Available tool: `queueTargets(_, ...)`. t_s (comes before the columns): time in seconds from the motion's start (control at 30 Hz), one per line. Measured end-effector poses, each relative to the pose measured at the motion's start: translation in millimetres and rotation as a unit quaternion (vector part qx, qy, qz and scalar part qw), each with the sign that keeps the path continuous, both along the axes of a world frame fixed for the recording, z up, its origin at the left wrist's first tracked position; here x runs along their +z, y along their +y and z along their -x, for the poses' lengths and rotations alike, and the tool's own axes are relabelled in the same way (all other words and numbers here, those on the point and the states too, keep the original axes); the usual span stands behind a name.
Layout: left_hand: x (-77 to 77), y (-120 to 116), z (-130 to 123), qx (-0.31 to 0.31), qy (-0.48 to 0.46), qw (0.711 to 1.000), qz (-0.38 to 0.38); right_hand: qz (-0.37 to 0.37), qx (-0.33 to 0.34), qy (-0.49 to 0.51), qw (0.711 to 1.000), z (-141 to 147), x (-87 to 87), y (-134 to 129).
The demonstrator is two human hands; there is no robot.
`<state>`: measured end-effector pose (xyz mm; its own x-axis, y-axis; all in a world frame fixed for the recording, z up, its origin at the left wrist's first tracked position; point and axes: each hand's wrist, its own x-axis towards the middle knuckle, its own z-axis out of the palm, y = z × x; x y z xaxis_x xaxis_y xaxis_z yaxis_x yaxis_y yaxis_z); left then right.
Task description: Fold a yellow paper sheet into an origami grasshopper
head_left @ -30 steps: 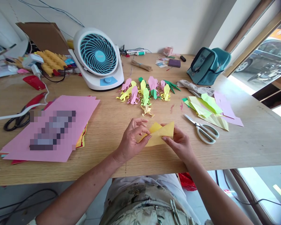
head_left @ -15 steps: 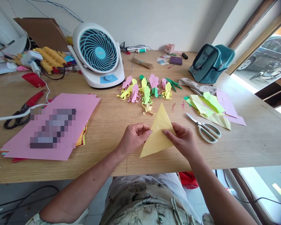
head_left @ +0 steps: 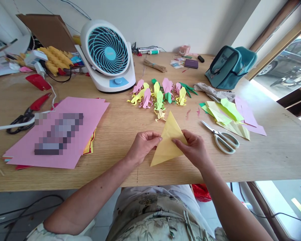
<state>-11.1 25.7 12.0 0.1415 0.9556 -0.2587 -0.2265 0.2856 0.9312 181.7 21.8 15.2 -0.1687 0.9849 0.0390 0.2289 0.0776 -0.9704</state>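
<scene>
A sheet of yellow paper (head_left: pixel 167 144), folded into a triangle with its point away from me, is held just above the desk's near edge. My left hand (head_left: pixel 145 144) pinches its left side between thumb and fingers. From the right, my right hand (head_left: pixel 192 147) grips it, thumb flat on the front and fingers tucked behind. Beyond the triangle's tip stand several folded paper figures in pink (head_left: pixel 146 98), yellow (head_left: pixel 181 96) and green (head_left: pixel 159 99). White-handled scissors (head_left: pixel 223 139) lie partly spread to the right of my right hand.
Pink paper sheets (head_left: pixel 65 134) are stacked at left, beside red-handled pruners (head_left: pixel 30 113). A white fan (head_left: pixel 115 83) stands behind them. Loose green paper (head_left: pixel 230 109) lies at right, near a grey cloth (head_left: pixel 215 92) and a teal bag (head_left: pixel 230 68). Sticks (head_left: pixel 155 66) lie farther back.
The view has shifted slightly. My right thumb sits a little farther left on the yellow triangle; both hands keep their hold on it.
</scene>
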Motion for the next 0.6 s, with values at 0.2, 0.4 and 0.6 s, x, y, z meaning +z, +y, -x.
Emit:
queueTargets(0.2, 1.5, -0.5, 0.9, 0.004, -0.025, 1.000, 0.014, -0.026, -0.010, -0.023, 0.999, 3.4, 1.5, -1.8)
queueTargets(0.4, 4.8, -1.0, 1.2, -0.017, -0.018, 1.000, -0.013, -0.023, 0.004, -0.020, 1.000, 4.5, 4.9, -2.1)
queueTargets(0.6, 1.2, 0.7, -0.8, 0.035, -0.005, 0.998, -0.049, 0.000, 0.003, 0.004, 1.000, 9.7, 2.5, 4.7)
